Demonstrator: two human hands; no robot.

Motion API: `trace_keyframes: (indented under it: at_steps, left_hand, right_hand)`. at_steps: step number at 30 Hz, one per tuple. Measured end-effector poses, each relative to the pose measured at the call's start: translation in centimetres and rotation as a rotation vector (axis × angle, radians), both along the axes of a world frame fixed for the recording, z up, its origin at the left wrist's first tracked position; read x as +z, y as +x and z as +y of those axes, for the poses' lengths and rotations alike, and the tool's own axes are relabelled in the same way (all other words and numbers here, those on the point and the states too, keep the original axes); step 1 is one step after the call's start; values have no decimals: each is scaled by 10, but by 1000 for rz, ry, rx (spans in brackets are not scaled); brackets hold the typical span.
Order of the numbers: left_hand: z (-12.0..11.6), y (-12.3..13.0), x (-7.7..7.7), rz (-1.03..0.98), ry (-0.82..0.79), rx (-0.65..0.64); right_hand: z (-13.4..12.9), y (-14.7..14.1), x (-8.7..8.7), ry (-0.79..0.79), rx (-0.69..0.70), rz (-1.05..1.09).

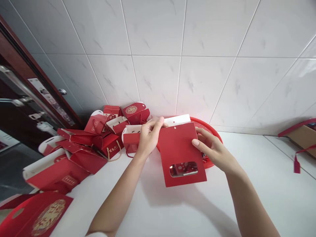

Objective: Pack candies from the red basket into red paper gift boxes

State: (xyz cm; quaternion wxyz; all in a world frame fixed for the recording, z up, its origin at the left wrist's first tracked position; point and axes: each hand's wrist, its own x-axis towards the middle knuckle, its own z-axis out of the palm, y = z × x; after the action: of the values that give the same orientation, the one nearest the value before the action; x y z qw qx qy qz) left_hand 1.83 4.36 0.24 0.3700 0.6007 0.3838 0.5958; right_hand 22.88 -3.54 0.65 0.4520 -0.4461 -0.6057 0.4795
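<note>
Both of my hands hold a red paper box [181, 144] upright above the white surface. Its front has an oval window low down, with red and white wrapped items showing inside, and a white flap stands up behind its top edge. My left hand [150, 133] pinches the top left corner. My right hand [213, 146] grips the right side, thumb on the front and fingers behind. Behind the box is a red plastic basket [218, 136], mostly hidden, with some small wrapped items at its right side.
Many red gift boxes [79, 153] are heaped at the left, and a larger red one with a gold emblem [49, 217] lies at the near left corner. A tiled wall [158, 75] rises behind. At the right edge is a brown box [302, 136] with a red tassel.
</note>
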Motion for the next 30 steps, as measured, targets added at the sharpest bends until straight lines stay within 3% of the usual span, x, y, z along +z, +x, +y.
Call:
trace_keyframes:
  at_steps: [7,12,17,30]
  left_hand:
    - [-7,-5,1,-1,64,-157]
    - [-5,-2,-1,-64,-26,-192]
    - [-8,-5,2,-17,-50,-296]
    - [-17,-3,3,33,-48,-422]
  right_hand:
    - [4,3,-3,71,-56,19]
    - [5,4,-5,153,-74,66]
    - [6,4,-5,138,-35,59]
    - [6,2,-7,179,-115,143]
